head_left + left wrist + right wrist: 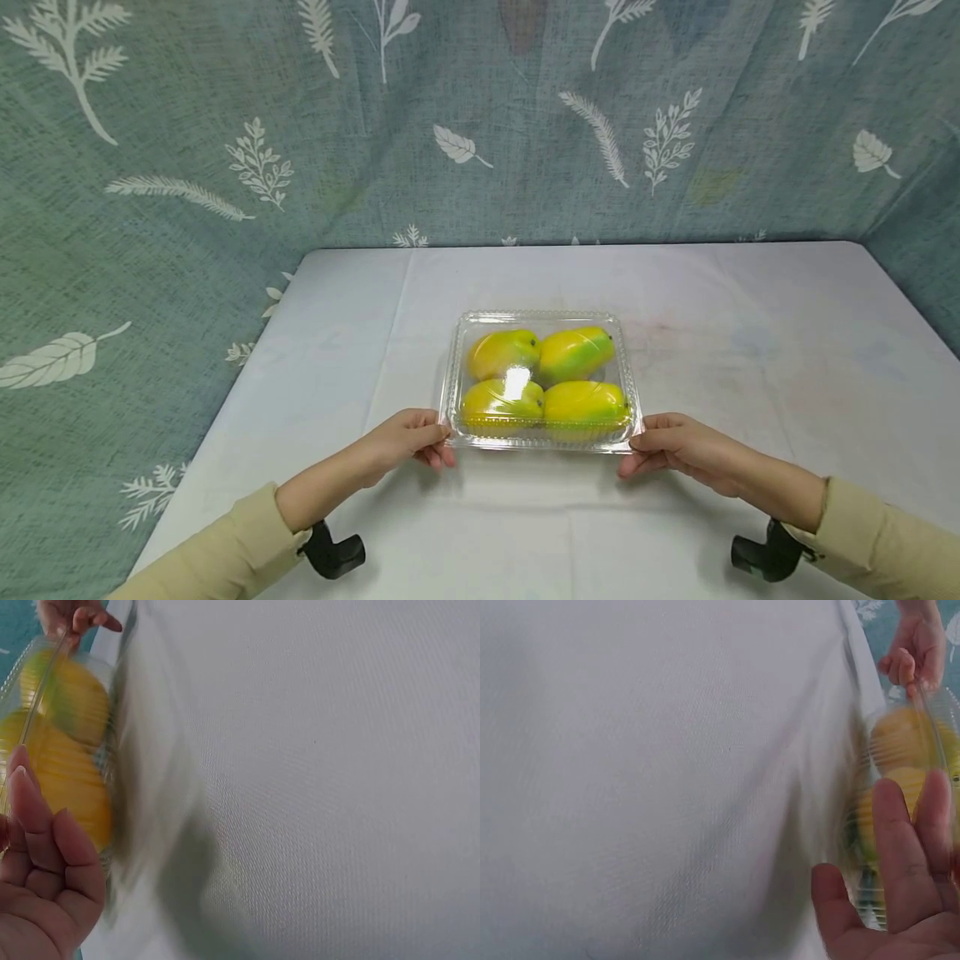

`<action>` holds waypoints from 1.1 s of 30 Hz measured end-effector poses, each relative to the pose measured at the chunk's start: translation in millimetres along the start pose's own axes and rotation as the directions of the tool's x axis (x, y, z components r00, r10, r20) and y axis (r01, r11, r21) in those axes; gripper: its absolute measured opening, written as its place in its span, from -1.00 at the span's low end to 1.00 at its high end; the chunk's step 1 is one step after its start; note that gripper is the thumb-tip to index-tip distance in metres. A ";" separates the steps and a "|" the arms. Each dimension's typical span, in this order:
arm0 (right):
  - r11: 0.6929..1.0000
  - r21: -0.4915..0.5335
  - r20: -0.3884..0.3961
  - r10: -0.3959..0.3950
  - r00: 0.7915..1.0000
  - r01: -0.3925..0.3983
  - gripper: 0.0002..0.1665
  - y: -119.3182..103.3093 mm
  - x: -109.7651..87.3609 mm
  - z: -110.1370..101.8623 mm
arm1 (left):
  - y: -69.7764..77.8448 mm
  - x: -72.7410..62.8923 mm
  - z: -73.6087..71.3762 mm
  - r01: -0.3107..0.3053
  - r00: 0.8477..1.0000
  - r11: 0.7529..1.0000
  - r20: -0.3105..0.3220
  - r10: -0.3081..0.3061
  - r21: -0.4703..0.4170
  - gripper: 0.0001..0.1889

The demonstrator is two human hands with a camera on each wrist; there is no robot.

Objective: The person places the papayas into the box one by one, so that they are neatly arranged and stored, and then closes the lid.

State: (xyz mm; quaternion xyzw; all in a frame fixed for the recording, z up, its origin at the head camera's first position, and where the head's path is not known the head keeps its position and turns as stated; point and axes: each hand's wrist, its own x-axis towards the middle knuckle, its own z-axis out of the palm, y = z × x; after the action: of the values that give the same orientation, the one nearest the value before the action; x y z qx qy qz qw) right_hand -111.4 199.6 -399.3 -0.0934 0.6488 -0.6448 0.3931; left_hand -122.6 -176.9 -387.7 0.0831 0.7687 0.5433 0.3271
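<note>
A clear plastic clamshell container (540,318) with its lid down holds several yellow-green mangoes (573,354). My left hand (412,437) pinches the rim at its near left corner, thumb on top and fingers beneath. At the near right corner my right hand (678,450) pinches the rim the same way. The left wrist view shows the container's ribbed side (71,780) beside the fingers (41,825). In the right wrist view the other fingers (904,855) stretch out under the rim. Whether the container's base touches the table cannot be told.
A white cloth covers the table (750,350), with creases and faint stains. Behind and to the left hangs a blue-green curtain (510,125) with white leaf prints. Black wrist cameras (333,554) sit beneath both beige sleeves (225,542).
</note>
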 end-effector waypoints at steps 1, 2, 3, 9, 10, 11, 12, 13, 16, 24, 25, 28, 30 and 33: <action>1.000 0.001 -0.001 0.000 1.000 0.000 -0.69 0.0 -0.1 0.2 | 0.0 -0.2 0.4 0.001 1.000 1.000 -0.005 -0.001 -0.008 -0.78; 1.000 0.001 -0.001 -0.002 1.000 0.002 -0.69 0.0 0.0 0.3 | -0.1 -0.3 0.6 0.003 1.000 1.000 -0.009 -0.003 -0.013 -0.78; 1.000 0.001 -0.001 -0.003 1.000 0.003 -0.69 -0.2 -0.1 0.4 | -0.1 -0.5 0.8 0.004 1.000 1.000 -0.011 -0.005 -0.017 -0.78; 1.000 -0.011 0.002 -0.004 1.000 0.004 -0.66 -1.2 -0.4 1.2 | -1.4 -1.5 0.3 0.005 1.000 1.000 0.009 -0.005 -0.023 -0.78; 1.000 -0.015 0.003 -0.002 1.000 0.002 -0.66 -1.4 -0.3 1.1 | -1.9 -1.5 0.2 0.009 1.000 1.000 0.015 -0.008 -0.025 -0.79; 1.000 -0.020 0.003 -0.001 1.000 0.001 -0.66 -1.7 -0.3 0.9 | -2.3 -1.5 0.3 0.012 1.000 1.000 0.022 -0.012 -0.026 -0.79; 1.000 -0.026 0.004 0.001 1.000 -0.001 -0.66 -2.0 -0.4 0.5 | -2.7 -1.5 0.3 0.016 0.999 1.000 0.028 -0.015 -0.026 -0.79; 1.000 -0.031 0.003 0.003 1.000 -0.002 -0.66 -2.4 -0.3 0.0 | -3.2 -1.2 0.1 0.019 0.999 0.999 0.034 -0.018 -0.026 -0.80; 0.999 -0.048 0.007 0.012 1.000 -0.012 -0.68 -3.8 0.1 -1.6 | -3.8 -0.9 -1.1 0.034 0.998 0.999 0.047 -0.033 -0.016 -0.80; 0.987 -0.154 0.003 0.056 0.998 -0.055 -0.56 -7.8 1.7 -5.8 | 0.7 -2.9 -8.6 0.030 0.997 0.996 0.062 -0.035 0.080 -0.73; 0.981 -0.182 -0.007 0.061 0.998 -0.062 -0.55 -8.3 1.6 -6.2 | 0.9 -3.2 -9.5 0.029 0.997 0.995 0.062 -0.035 0.096 -0.72; 0.955 -0.285 -0.068 0.065 0.996 -0.081 -0.53 -11.9 -0.5 -8.9 | 1.1 -4.3 -12.7 0.034 0.997 0.992 0.067 -0.043 0.124 -0.67; 0.929 -0.362 -0.129 0.036 0.991 -0.081 -0.51 -16.5 -4.2 -12.2 | 2.2 -5.3 -16.4 0.030 0.997 0.987 0.061 -0.040 0.155 -0.66; 0.862 -0.504 -0.228 -0.072 0.971 -0.055 -0.45 -24.6 -13.5 -19.1 | 5.2 -6.3 -24.2 0.022 1.000 0.980 -0.001 -0.022 0.197 -0.64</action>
State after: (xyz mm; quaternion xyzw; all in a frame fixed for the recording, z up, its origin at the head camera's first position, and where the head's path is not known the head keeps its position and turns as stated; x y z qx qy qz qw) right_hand -123.9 219.0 -374.3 -0.1180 0.8376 -0.4597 0.2707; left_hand -133.3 -196.8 -375.7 0.1069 0.8196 0.4607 0.3234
